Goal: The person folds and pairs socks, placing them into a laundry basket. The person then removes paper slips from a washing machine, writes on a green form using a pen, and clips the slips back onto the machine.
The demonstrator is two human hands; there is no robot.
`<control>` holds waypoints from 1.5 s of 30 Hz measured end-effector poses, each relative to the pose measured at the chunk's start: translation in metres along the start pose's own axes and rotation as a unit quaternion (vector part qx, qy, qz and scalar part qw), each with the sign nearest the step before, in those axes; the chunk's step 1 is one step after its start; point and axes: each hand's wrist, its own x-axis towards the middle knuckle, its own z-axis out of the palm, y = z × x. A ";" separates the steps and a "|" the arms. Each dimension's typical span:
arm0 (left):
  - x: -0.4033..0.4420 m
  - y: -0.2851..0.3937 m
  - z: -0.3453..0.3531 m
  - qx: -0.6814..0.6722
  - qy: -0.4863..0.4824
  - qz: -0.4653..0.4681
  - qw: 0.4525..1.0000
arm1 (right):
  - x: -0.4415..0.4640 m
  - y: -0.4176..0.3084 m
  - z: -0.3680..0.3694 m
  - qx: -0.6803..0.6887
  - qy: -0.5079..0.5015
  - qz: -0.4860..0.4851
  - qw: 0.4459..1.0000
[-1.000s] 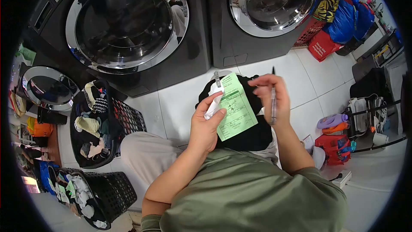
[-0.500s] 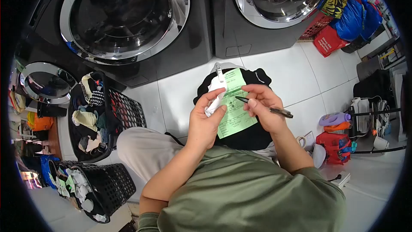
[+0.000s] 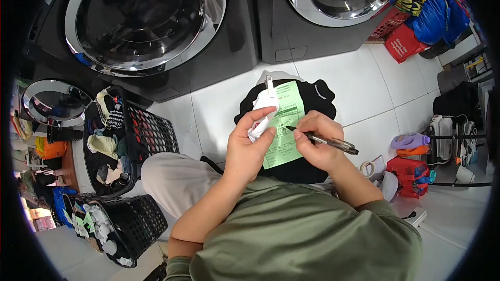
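My left hand (image 3: 249, 143) pinches a crumpled white cloth (image 3: 264, 105) and the left edge of a green paper form (image 3: 289, 148). A silver clip (image 3: 269, 84) sits at the top of the white cloth. In my right hand (image 3: 322, 140) is a black pen (image 3: 333, 142), its tip at the handwritten marks in the middle of the form. Black clothing (image 3: 323, 105) lies on my lap beneath the paper. What else the left fingers cover is hidden.
Two dark front-loading machines (image 3: 224, 47) stand ahead on white floor tiles (image 3: 359, 91). Black laundry baskets (image 3: 156, 130) filled with clothes are at my left. At right are a purple bottle (image 3: 410, 141), a red bag (image 3: 409, 174), a tape roll (image 3: 367, 168) and a blue bag (image 3: 435, 13).
The pen tip has moved slightly down the form, and my right fingers have curled in closer around the pen. My left hand keeps its hold on the cloth and paper.
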 end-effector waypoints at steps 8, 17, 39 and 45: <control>0.002 0.001 0.001 0.009 0.002 0.007 1.000 | 0.003 0.000 0.004 -0.029 0.021 0.026 0.999; 0.001 0.003 0.001 0.002 -0.003 -0.001 1.000 | 0.004 -0.002 0.004 -0.046 0.006 0.016 0.999; 0.001 0.000 0.000 0.000 0.005 -0.009 1.000 | 0.002 -0.001 0.002 -0.038 0.008 0.024 0.999; 0.001 0.001 0.001 0.001 0.002 -0.003 1.000 | 0.002 0.000 0.004 -0.023 0.035 0.045 0.998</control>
